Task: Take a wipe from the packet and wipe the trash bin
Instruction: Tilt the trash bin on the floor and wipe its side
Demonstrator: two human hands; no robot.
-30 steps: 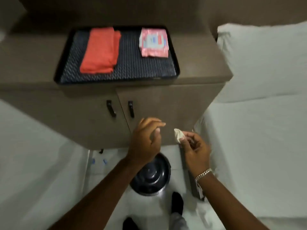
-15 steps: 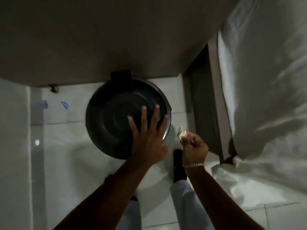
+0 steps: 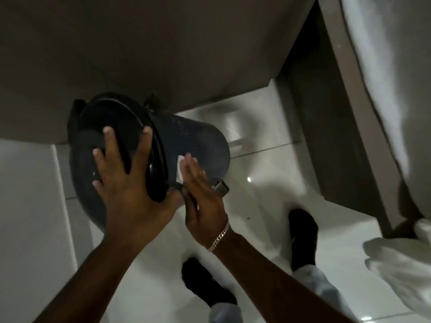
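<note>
A dark round trash bin [image 3: 198, 138] is tipped towards me on the tiled floor, its black lid [image 3: 121, 127] facing left. My left hand [image 3: 126, 185] grips the lid and rim, fingers spread across the top. My right hand [image 3: 200, 190] lies flat against the bin's side wall and presses a small white wipe [image 3: 180, 170] onto it. Only the wipe's left edge shows beyond my fingers. The bin's foot pedal [image 3: 221, 187] sticks out just right of that hand. The wipe packet is out of view.
A brown cabinet [image 3: 163, 43] overhangs the bin at the back. A bed with white sheets [image 3: 384, 78] and its dark base [image 3: 338, 136] runs along the right. My feet in black socks [image 3: 303, 234] stand on the glossy white floor [image 3: 268, 206].
The view dropped from the cabinet top to the floor. My left hand took hold of the lid and tilted the bin. My right hand brought the wipe onto the bin's side.
</note>
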